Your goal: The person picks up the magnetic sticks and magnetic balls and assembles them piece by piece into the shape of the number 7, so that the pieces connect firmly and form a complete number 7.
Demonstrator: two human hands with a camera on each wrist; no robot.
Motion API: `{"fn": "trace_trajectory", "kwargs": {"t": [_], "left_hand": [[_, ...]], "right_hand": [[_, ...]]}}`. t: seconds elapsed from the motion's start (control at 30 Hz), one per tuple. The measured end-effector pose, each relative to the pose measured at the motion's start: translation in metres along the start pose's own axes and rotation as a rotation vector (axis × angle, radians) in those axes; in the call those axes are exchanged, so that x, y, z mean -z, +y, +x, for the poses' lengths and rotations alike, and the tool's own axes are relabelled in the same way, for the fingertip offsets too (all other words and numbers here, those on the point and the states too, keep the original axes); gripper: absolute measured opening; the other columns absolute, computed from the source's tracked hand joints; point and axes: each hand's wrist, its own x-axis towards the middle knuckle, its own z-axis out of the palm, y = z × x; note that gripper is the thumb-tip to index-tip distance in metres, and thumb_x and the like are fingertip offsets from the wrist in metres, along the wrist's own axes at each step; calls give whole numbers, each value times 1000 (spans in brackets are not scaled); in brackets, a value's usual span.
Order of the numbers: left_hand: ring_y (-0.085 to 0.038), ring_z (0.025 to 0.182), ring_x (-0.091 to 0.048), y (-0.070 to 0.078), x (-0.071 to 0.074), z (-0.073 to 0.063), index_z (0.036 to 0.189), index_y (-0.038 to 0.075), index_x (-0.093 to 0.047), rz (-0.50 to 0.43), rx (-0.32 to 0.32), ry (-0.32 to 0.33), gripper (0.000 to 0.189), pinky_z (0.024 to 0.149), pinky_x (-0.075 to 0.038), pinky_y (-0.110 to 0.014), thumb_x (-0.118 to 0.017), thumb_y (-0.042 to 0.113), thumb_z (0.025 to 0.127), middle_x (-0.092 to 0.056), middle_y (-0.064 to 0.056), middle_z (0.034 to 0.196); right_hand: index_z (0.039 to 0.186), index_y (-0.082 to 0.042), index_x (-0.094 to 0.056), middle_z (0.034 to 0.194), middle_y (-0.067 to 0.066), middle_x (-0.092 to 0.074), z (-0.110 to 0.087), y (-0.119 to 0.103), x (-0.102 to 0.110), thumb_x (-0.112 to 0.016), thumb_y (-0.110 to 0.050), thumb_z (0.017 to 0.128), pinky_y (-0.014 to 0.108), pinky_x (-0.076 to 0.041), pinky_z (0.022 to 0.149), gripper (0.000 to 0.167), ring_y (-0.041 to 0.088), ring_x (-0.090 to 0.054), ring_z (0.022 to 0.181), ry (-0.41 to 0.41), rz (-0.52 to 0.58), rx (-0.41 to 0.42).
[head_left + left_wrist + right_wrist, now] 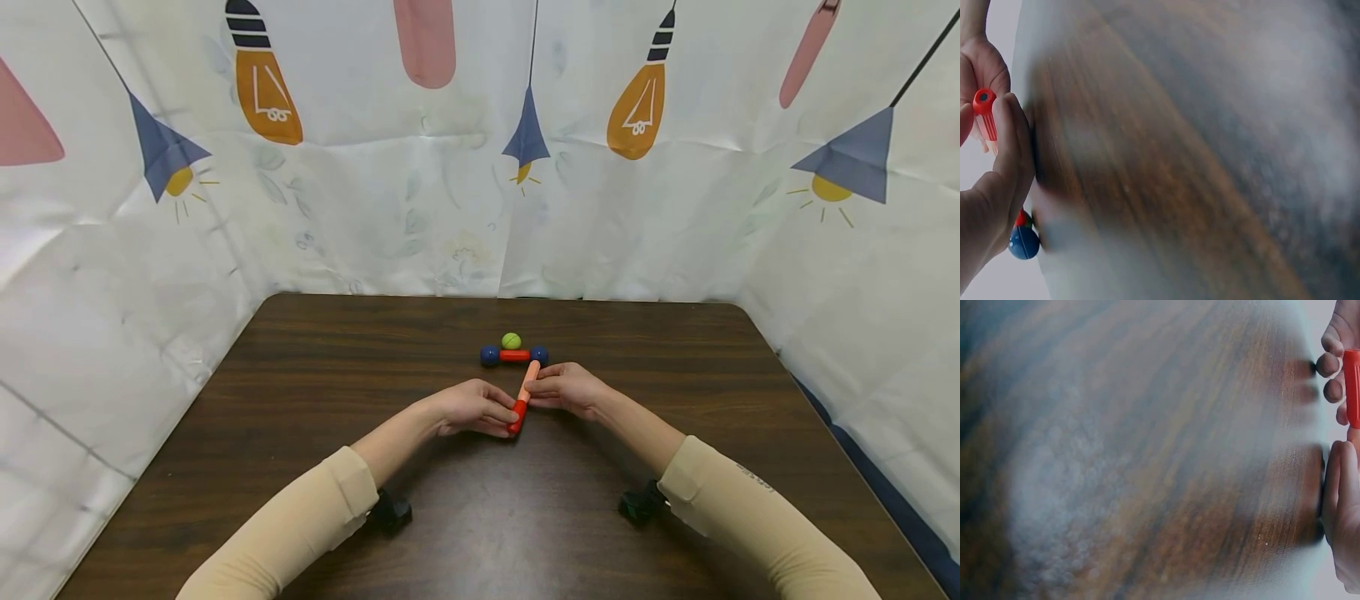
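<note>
My left hand (471, 408) holds a red toy rod (520, 408) between thumb and fingers; the left wrist view shows the rod's ribbed side and a dark spot in its end. A salmon-coloured rod (532, 372) lines up end to end with it, pinched by my right hand (567, 390). Just beyond, another red rod (514, 356) lies between two balls, a left blue ball (490, 356) and a right blue ball (539, 355). The salmon rod's far tip overlaps the right ball in the head view; I cannot tell if they touch.
A yellow-green ball (512, 341) sits right behind the rod with the blue balls. Everything is on a dark wooden table (360, 342). A white printed curtain (375, 217) surrounds the table's back and sides.
</note>
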Motion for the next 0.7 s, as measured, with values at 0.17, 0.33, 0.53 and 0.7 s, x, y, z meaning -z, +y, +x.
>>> {"fn": "trace_trajectory", "kwargs": {"t": [0.17,0.33,0.53,0.7], "left_hand": [[-20,94,-71,3,4,-2,132,-11,-58,35,-2,17,38,90,-57,-39,-67,7,100,-70,-14,107],[-23,92,-70,7,12,-5,133,-8,-61,101,-34,33,38,87,-58,-39,-67,10,100,-71,-14,108],[-27,95,-67,15,19,-8,131,-6,-63,226,-125,92,40,85,-58,-38,-69,16,99,-67,-18,115],[-26,104,-64,19,20,-8,128,-4,-66,348,-237,157,37,89,-56,-40,-70,19,99,-67,-11,117]], "right_hand": [[142,20,-38,108,16,-68,0,0,0,-59,2,102,37,-54,94,48,19,-71,96,13,1,-10],[139,20,-41,104,15,-69,1,0,0,-59,3,102,37,-55,93,45,18,-72,93,11,14,-8],[138,20,-43,103,15,-69,0,0,0,-60,3,101,38,-55,92,44,19,-72,93,17,31,-14],[137,20,-44,104,15,-69,1,0,1,-60,3,101,38,-55,91,43,19,-72,93,14,27,-15]]}}
